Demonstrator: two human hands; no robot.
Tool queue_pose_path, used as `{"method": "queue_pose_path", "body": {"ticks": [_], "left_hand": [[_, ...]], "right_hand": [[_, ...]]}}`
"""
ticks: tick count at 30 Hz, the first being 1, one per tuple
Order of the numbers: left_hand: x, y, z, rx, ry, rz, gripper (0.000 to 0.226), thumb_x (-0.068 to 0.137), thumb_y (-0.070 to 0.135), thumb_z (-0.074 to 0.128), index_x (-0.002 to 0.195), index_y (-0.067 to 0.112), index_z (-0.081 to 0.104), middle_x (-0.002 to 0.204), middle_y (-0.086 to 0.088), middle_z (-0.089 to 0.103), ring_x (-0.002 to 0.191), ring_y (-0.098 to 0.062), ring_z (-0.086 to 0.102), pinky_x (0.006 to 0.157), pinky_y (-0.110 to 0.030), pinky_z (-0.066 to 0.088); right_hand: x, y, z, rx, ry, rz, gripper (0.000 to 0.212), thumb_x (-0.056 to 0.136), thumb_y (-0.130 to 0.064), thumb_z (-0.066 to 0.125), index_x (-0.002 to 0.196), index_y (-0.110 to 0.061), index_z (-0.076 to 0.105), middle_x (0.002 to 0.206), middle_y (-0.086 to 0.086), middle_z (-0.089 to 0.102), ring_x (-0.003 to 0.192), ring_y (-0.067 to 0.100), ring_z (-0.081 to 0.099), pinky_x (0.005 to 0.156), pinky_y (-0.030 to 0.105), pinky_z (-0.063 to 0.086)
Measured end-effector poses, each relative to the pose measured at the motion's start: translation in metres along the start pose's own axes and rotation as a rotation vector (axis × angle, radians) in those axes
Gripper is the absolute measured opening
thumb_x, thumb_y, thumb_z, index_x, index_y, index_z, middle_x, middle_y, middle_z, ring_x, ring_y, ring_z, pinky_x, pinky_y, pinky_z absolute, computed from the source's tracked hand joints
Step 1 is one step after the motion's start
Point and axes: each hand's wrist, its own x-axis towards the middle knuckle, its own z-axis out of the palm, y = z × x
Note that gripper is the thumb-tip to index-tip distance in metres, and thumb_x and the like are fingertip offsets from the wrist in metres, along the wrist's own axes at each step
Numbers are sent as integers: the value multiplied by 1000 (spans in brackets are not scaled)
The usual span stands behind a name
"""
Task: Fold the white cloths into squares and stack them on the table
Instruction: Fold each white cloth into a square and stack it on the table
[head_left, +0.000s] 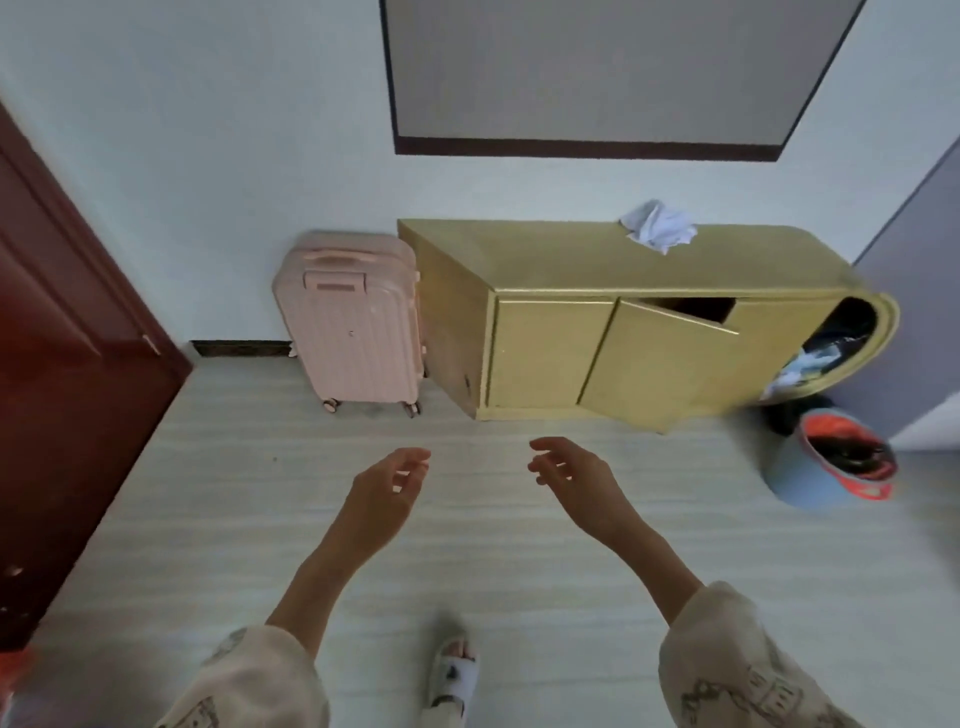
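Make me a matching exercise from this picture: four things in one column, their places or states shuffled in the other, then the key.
Things:
1. white cloth
2. pink suitcase
3. cabinet door
4. left hand

Places or states:
A. hangs ajar
B. crumpled on the yellow cabinet top
C. held out over the floor, holding nothing
D. upright against the wall, left of the cabinet

Pairs: 1-B, 2-D, 3-A, 4-C

Cream printed sleeves, pushed-up cuffs; white slipper.
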Motion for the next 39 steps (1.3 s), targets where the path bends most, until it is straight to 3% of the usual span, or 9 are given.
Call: {"method": "queue_pose_path", "body": {"ticks": [3,10,13,23,26,29,34,36,39], "left_hand": [[66,19,33,8,-47,41,22,93,15,50,113,14,60,104,1,65,90,-15,64,80,-20,46],[250,76,98,10,-108,154,24,95,15,48,116,12,58,104,1,62,90,-14,62,79,-19,44],[326,105,116,4,-91,172,23,94,12,49,114,10,60,102,1,63,88,-13,60,74,-12,43],[523,172,199,56,-262,162,21,93,12,50,111,9,61,101,-4,65,93,-22,64,89,-36,51],[595,195,233,59,-241,166,23,92,17,50,109,7,62,102,-8,67,93,-24,64,86,-28,48],[672,221,272,51,-207,153,21,92,8,51,110,6,62,101,-5,66,90,-20,62,81,-21,44],[769,254,341,14,-218,33,21,93,9,50,110,7,62,97,3,61,85,-13,58,70,-3,38],[798,263,367,5,-239,-23,21,93,11,49,111,8,61,97,4,60,79,-7,57,69,0,37],[837,269,398,-14,-272,-95,20,93,11,49,110,11,59,97,5,59,76,5,53,67,-1,38]], "right_hand": [[50,24,-44,28,65,18,24,95,-23,49,117,-19,58,100,1,68,91,14,64,82,25,50],[199,63,-135,58,140,16,23,95,-16,48,116,-14,59,95,2,67,80,9,63,68,8,45],[262,70,-173,81,150,28,23,95,-15,48,115,-14,59,94,2,67,79,5,62,65,5,45],[442,133,-287,157,224,135,18,94,-15,50,107,-20,61,92,2,67,77,5,63,68,15,46],[511,159,-323,134,201,157,17,93,-14,51,106,-19,61,89,2,67,74,8,63,68,18,46],[589,186,-364,144,188,184,19,92,-13,51,108,-16,62,85,-1,66,76,16,62,70,22,46],[709,237,-425,80,147,255,19,91,-16,51,106,-13,63,85,-1,65,81,18,62,83,30,46],[751,256,-444,93,127,313,19,92,-16,51,104,-9,63,81,-1,64,76,18,62,80,32,48],[811,280,-462,126,87,398,21,93,-16,47,99,-4,63,75,0,63,61,12,60,66,25,47]]}}
